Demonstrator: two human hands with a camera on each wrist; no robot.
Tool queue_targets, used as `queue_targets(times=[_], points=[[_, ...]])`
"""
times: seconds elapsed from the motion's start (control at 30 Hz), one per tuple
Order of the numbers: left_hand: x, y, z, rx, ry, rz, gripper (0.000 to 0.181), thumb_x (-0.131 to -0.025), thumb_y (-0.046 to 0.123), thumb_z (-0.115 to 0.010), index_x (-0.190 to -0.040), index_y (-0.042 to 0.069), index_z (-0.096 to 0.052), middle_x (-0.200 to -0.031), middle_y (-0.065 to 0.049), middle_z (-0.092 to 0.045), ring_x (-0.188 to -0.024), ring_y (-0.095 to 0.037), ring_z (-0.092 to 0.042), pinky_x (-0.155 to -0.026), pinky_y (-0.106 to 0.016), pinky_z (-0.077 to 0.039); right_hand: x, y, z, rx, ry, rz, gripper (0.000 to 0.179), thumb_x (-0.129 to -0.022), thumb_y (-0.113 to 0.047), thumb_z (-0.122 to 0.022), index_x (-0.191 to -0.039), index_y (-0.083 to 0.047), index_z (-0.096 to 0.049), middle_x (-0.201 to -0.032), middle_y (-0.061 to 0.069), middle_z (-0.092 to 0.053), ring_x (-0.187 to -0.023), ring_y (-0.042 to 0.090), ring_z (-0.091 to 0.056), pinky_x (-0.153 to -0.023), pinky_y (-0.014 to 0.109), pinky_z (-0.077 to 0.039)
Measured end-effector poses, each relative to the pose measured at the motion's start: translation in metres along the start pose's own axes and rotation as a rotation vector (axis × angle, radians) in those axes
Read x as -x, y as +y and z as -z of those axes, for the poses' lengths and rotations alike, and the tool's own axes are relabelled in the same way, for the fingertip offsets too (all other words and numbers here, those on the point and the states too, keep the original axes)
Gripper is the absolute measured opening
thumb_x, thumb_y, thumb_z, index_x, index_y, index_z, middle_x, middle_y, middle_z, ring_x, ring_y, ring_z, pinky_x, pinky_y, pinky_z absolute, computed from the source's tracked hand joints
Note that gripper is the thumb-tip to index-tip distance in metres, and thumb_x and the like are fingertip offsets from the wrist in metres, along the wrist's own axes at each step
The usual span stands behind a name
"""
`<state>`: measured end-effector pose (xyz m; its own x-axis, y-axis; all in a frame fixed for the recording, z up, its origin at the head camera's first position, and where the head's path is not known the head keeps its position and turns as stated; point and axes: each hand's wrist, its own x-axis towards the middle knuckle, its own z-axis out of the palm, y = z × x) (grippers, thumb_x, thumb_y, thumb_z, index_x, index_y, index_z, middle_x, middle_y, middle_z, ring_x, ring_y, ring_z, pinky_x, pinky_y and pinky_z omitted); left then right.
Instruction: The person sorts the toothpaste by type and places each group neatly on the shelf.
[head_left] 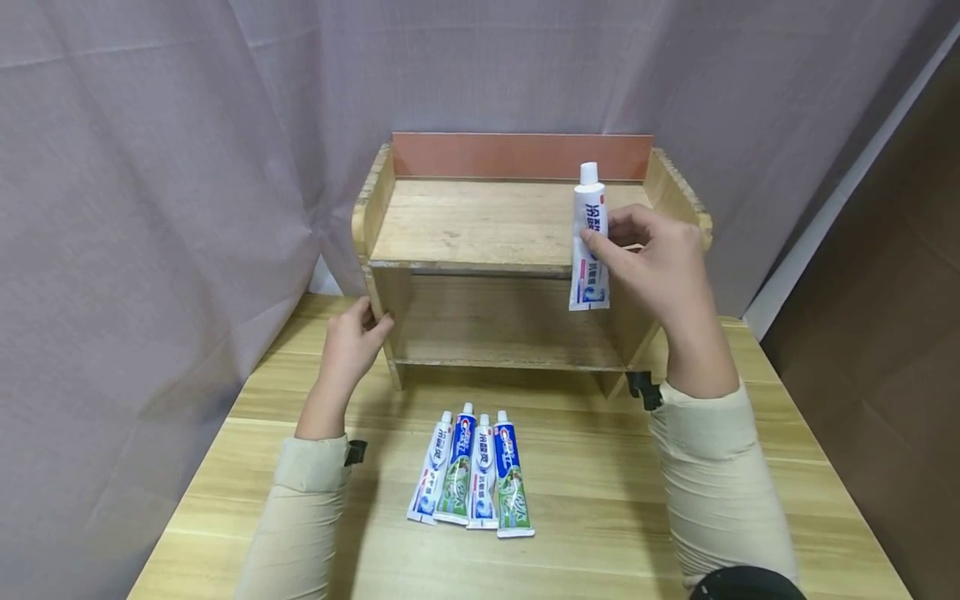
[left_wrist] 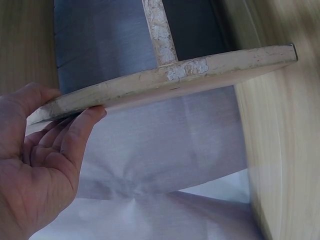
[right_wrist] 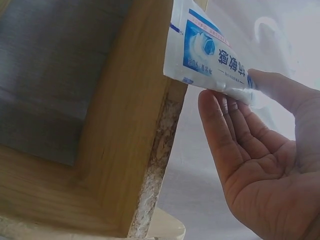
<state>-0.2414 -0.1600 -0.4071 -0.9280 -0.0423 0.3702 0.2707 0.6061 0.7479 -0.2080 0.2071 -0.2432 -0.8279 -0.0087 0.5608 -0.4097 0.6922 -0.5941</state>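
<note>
A white toothpaste tube (head_left: 589, 242) is pinched between the thumb and fingers of my right hand (head_left: 660, 258), cap up, in front of the right part of a small wooden shelf (head_left: 480, 221). In the right wrist view the tube's flat end (right_wrist: 200, 47) shows close to the shelf's side panel. My left hand (head_left: 352, 337) grips the front edge of the shelf's left side panel, thumb on one face and fingers on the other, as the left wrist view shows. Several toothpaste tubes (head_left: 482, 471), white ones and blue-green ones, lie side by side on the table before the shelf.
The shelf has two levels and a reddish back strip (head_left: 522, 157). It stands on a light wooden table (head_left: 592, 517). A grey curtain (head_left: 187, 167) hangs behind and to the left, and a brown surface (head_left: 877, 275) rises at the right.
</note>
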Motion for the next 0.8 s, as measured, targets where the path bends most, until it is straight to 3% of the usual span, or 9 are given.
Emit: queue_targets(times=[0.13,0.8], points=[[0.000,-0.001,0.000,-0.015,0.006,0.000,0.028,-0.095,0.021,-0.064,-0.115,0.001,-0.068,-0.112,-0.022,-0.071,-0.103,-0.034,-0.071,-0.086,-0.044,-0.061,-0.002,-0.002,0.001,0.003,0.000,-0.010,0.033,-0.089,-0.035,-0.076,-0.105,-0.006,-0.074,-0.099,0.012,-0.076,-0.079,0.003,-0.065,-0.063,0.009,-0.050],[0.002,-0.001,0.000,-0.008,0.011,0.011,0.030,-0.095,0.022,-0.065,-0.116,0.001,-0.067,-0.112,-0.022,-0.071,-0.102,-0.034,-0.072,-0.085,-0.043,-0.061,-0.018,-0.003,-0.004,0.059,-0.009,-0.049,0.040,-0.090,-0.043,-0.073,-0.106,-0.007,-0.075,-0.098,0.009,-0.076,-0.082,0.016,-0.069,-0.059,0.013,-0.049]])
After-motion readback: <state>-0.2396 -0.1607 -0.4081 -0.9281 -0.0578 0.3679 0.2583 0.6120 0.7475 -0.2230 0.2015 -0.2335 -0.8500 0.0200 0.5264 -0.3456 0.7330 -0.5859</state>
